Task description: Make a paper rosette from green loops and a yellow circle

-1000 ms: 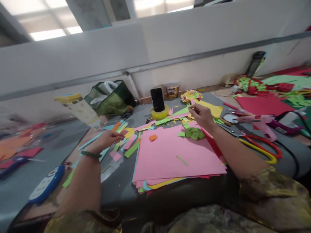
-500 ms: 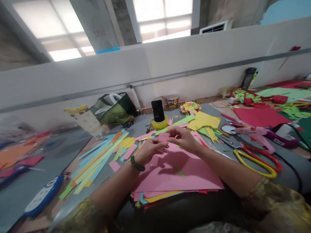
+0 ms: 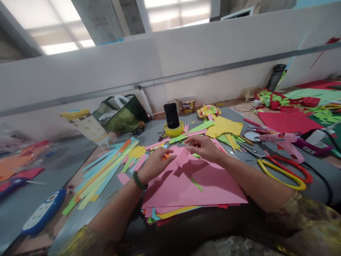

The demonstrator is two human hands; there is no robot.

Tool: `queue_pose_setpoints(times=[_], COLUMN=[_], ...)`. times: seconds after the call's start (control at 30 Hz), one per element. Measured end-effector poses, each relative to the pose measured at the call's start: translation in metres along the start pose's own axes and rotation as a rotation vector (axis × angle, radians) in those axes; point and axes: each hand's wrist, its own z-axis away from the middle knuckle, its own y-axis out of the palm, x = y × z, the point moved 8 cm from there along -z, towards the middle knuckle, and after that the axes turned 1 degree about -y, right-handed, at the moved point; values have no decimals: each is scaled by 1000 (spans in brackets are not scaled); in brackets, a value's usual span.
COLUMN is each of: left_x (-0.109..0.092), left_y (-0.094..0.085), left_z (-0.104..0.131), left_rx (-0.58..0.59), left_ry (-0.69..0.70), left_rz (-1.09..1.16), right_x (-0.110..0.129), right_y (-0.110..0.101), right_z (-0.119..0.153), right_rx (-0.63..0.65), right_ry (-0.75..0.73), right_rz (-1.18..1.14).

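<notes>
My right hand point(image 3: 201, 147) pinches a small pink paper piece point(image 3: 182, 156) above the stack of pink sheets point(image 3: 194, 188). To its left, my left hand point(image 3: 157, 161) has its fingers spread, apart from that piece, with a dark green bead bracelet on the wrist. A thin green scrap point(image 3: 197, 185) lies on the top pink sheet. Edges of yellow, blue and red sheets show under the stack. Paper strips point(image 3: 109, 170) in blue, orange, green and yellow lie left of my left hand.
A phone point(image 3: 172, 115) stands in a yellow tape roll point(image 3: 174, 130). At right are scissors point(image 3: 282, 174), a pink glue gun point(image 3: 286, 142) and red paper point(image 3: 290, 124). A patterned cup point(image 3: 89, 129), a green bag point(image 3: 124, 113) and a blue-white device point(image 3: 45, 213) are at left.
My left hand has let go of the pink piece and moved left, its fingers opening. The piece stays with my right hand. The camera view has tilted slightly downward.
</notes>
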Motion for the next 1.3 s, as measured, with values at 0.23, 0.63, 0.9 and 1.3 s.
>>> queue_pose_setpoints(times=[0.23,0.63,0.9,1.3], left_x=[-26,-27,-29,-56], left_y=[15,18,33,56], left_z=[19,9,18,54], left_rx=[-253,-64,-9,389], left_ry=[358,290,238,317], left_rz=[-150,373,280,-593], right_x=[2,13,61,68], right_y=[3,10,-19,-89], right_z=[8,19,69,142], right_rx=[-103,24,-122,-465], right_ry=[-7,30,-177,-82], right_rz=[26,213,751,802])
